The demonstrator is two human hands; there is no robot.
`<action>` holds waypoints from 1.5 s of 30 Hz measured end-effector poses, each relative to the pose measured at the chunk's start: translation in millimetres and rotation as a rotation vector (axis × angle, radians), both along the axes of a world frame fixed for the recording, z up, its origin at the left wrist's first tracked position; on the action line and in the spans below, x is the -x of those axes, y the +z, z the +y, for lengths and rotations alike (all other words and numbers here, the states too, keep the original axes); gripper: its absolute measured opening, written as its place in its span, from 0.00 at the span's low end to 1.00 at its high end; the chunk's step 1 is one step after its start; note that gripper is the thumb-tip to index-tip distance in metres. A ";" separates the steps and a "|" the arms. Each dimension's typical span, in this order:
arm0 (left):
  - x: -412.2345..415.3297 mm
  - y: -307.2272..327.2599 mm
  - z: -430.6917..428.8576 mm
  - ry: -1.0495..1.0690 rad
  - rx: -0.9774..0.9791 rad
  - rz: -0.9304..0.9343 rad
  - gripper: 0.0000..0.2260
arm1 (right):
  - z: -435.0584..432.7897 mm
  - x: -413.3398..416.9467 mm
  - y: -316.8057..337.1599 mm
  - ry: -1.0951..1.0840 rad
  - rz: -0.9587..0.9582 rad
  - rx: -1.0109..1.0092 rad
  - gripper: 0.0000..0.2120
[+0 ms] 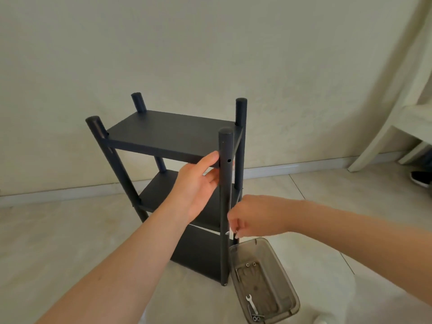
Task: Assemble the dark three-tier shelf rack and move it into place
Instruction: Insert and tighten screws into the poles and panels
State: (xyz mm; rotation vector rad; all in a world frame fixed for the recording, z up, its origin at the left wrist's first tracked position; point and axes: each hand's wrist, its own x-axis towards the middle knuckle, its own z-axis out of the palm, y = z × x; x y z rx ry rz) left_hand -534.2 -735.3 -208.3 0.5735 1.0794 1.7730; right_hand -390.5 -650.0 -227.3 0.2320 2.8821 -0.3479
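The dark rack (163, 146) stands upright on the pale tiled floor (58, 242), just in front of a cream wall (187, 43), with all four round posts rising above its top shelf (173, 134). The front-left post (109, 164) leans out toward the left in this wide view. Two lower tiers show beneath the top one, partly hidden by the person's forearm.

The left hand (198, 183) reaches in from the lower left and grips the near edge of the top shelf. Its thumb lies over the top and its fingers curl underneath, right beside the near right post (225, 197). A small open hole shows in that post at shelf height.

The right hand (252, 216) comes in from the right, lower down against the same post. Its fingertips are bunched together, pinching a small pale piece (235, 235) close to the post; what the piece is cannot be told.

On the floor just right of the post's foot lies a clear plastic tray (279, 272). It holds a small wrench (249, 299) and a few nuts (251, 264). At the far right stands a white frame (383, 136), with a dark shoe (420, 178) beneath it.
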 end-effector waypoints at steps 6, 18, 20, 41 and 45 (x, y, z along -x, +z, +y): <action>-0.9 3.7 -0.5 0.025 0.014 0.029 0.18 | -21.3 -29.1 56.9 -0.279 0.690 0.496 0.06; -2.0 3.8 3.8 0.063 -0.005 -0.003 0.10 | -18.7 -25.5 44.5 -0.365 1.019 0.043 0.07; -2.4 4.2 3.3 0.052 -0.018 -0.007 0.12 | -17.8 -25.9 44.1 -0.378 1.035 0.035 0.06; -6.7 4.6 -3.5 -0.039 -0.101 0.043 0.10 | -22.0 -15.0 46.5 -0.563 0.988 0.222 0.04; -6.3 2.8 -3.1 -0.047 -0.116 0.035 0.10 | -22.4 -9.9 47.0 -0.606 0.998 0.336 0.04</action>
